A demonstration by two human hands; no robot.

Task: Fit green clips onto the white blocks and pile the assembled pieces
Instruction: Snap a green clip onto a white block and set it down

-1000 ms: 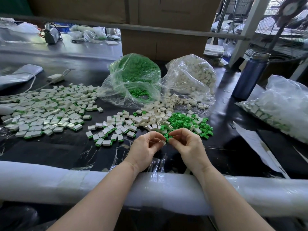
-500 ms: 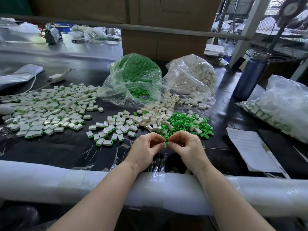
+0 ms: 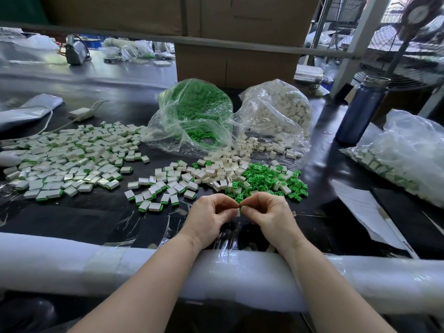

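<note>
My left hand (image 3: 211, 216) and my right hand (image 3: 271, 215) meet fingertip to fingertip over the table's near edge. Between them they pinch a small piece, a green clip (image 3: 239, 205) against a white block that my fingers mostly hide. Just beyond lie loose green clips (image 3: 266, 180) and loose white blocks (image 3: 223, 169). Assembled white-and-green pieces form a small group (image 3: 163, 188) ahead left and a big spread (image 3: 64, 159) at far left.
Two open plastic bags stand behind: green clips (image 3: 194, 111) and white blocks (image 3: 278, 109). A blue bottle (image 3: 360, 111), a filled bag (image 3: 408, 155) and a paper sheet (image 3: 362, 210) lie at right. A padded white bar (image 3: 72, 263) runs along the near edge.
My two hands have closed in until their fingertips meet, bringing the green clip up against the piece in my left hand. The paper sheet at right has settled flatter.
</note>
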